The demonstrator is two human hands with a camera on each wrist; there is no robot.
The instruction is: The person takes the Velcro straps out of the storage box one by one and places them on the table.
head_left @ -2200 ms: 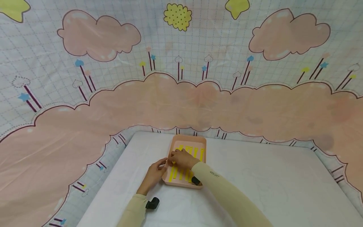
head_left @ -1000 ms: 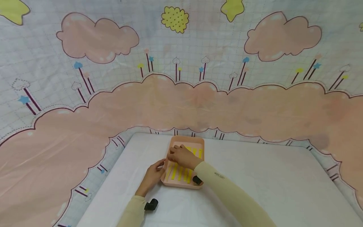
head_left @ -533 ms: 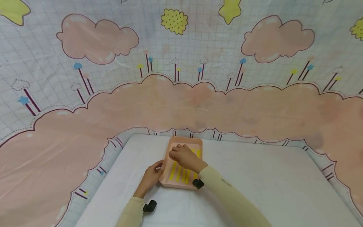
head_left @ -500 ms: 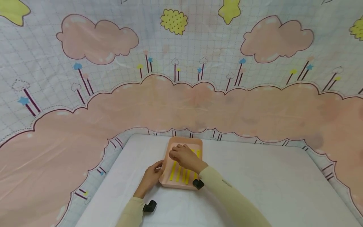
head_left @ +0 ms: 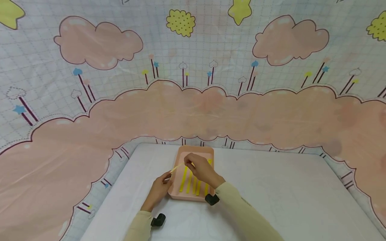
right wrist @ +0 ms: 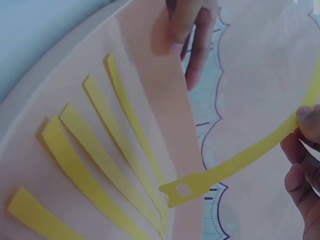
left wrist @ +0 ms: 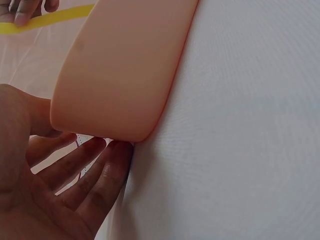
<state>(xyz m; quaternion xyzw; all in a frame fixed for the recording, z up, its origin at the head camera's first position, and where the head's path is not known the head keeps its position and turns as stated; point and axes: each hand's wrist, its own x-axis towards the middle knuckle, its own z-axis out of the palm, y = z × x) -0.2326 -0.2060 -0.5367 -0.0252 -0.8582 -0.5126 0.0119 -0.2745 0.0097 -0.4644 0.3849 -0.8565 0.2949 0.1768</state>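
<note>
My right hand (head_left: 202, 169) pinches a yellow hook-and-loop cable tie (right wrist: 250, 156) above the pink tray (head_left: 196, 149). One end of that tie has a slotted head, which points down toward the tray in the right wrist view. Several more yellow cable ties (right wrist: 82, 172) lie side by side on the tray floor. At the tray's left side, my left hand (head_left: 159, 191) grips the edge. The left wrist view shows its thumb at the rim and its fingers (left wrist: 107, 182) against the outside of the tray wall (left wrist: 115, 75).
A white table (head_left: 271, 194) carries the tray near its far edge. Behind it hangs a printed cloth backdrop (head_left: 241, 117) with clouds and stars. Black wrist cameras (head_left: 158, 220) sit on both wrists.
The leftmost cable tie has left the tray floor and now hangs from my right hand, which has moved slightly right. My left hand stays at the tray's edge.
</note>
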